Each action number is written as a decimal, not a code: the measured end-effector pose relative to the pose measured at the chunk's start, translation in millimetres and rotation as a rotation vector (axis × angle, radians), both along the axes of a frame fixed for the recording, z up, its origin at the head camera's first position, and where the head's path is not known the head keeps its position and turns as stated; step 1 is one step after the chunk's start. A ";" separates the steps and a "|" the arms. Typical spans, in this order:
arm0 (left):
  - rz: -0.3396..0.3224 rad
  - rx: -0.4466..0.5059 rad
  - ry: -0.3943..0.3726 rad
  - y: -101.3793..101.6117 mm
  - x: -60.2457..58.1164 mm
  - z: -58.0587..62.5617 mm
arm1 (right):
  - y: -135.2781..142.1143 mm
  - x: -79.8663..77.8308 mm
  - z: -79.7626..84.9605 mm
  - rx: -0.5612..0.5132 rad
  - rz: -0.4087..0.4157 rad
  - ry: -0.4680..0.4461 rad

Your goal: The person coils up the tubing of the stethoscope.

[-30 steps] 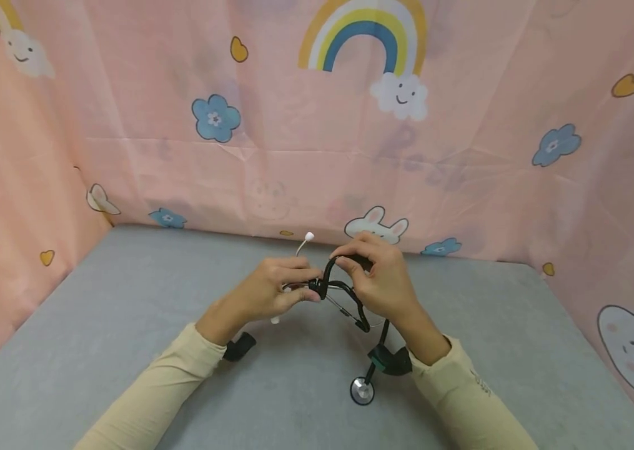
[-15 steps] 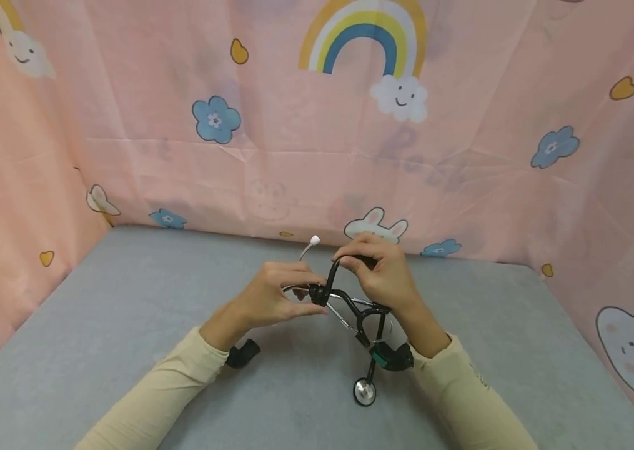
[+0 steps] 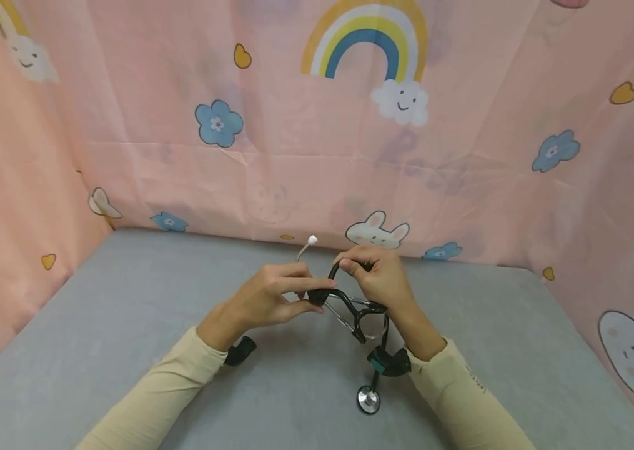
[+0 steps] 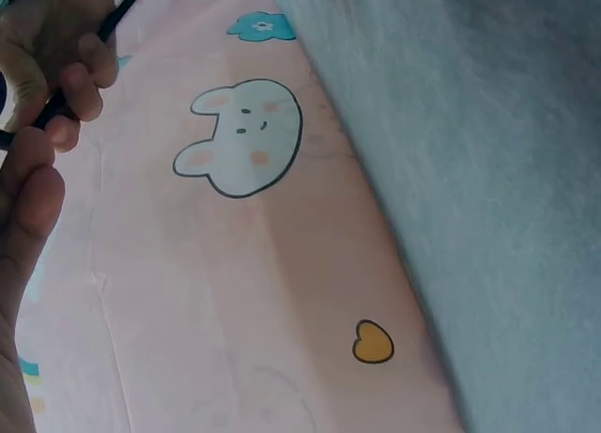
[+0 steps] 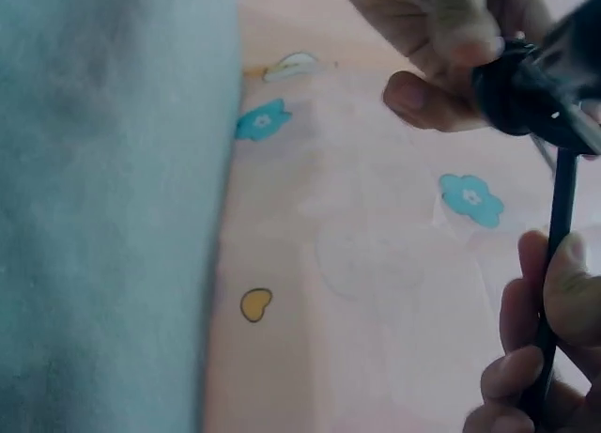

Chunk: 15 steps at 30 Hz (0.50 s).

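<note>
A black stethoscope is held above the grey table between both hands in the head view. Its tubing is wrapped into a tight black coil (image 3: pixel 317 297) around the metal ear tubes. The left hand (image 3: pixel 272 295) grips this coil between thumb and fingers, index finger stretched across its top. The right hand (image 3: pixel 385 282) pinches a length of black tubing (image 5: pixel 562 203) just right of the coil. A white ear tip (image 3: pixel 312 240) sticks up behind the left hand. The round metal chest piece (image 3: pixel 369 400) hangs below the right wrist. Part of the ear tubes is hidden by the left hand.
The grey table (image 3: pixel 153 281) spreads out beneath the hands. Behind it and at both sides hangs a pink curtain (image 3: pixel 294 175) printed with rainbows, flowers and rabbits. Black wrist-worn devices (image 3: pixel 390 361) sit under the cuffs.
The right hand has come slightly down toward the coil, and the tubing between the hands looks shorter. The left index finger now lies across the coil. The chest piece has swung a little.
</note>
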<state>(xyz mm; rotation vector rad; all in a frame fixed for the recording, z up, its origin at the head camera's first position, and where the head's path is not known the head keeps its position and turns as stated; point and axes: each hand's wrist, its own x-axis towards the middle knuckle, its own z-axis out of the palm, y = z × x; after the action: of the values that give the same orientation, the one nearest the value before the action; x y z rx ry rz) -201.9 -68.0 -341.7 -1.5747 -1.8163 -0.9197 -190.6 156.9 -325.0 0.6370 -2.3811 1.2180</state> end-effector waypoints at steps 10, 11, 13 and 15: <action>-0.019 0.073 -0.032 -3.9 -4.8 1.0 | 7.8 -8.4 -4.3 -0.008 0.217 -0.228; -0.005 0.100 -0.052 -5.5 -5.0 1.6 | 8.7 -8.6 -4.4 0.000 0.225 -0.260; 0.027 0.162 -0.096 -8.9 -5.4 3.3 | 9.7 -7.8 -4.4 0.021 0.216 -0.320; 0.065 0.208 -0.125 -11.3 -6.0 5.6 | 10.5 -7.7 -5.6 0.037 0.217 -0.316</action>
<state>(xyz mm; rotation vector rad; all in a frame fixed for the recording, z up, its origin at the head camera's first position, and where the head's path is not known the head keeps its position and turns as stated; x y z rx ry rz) -207.9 -79.3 -336.2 -1.3496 -1.7796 -1.1580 -198.3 167.4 -330.6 0.7824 -2.6523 1.4626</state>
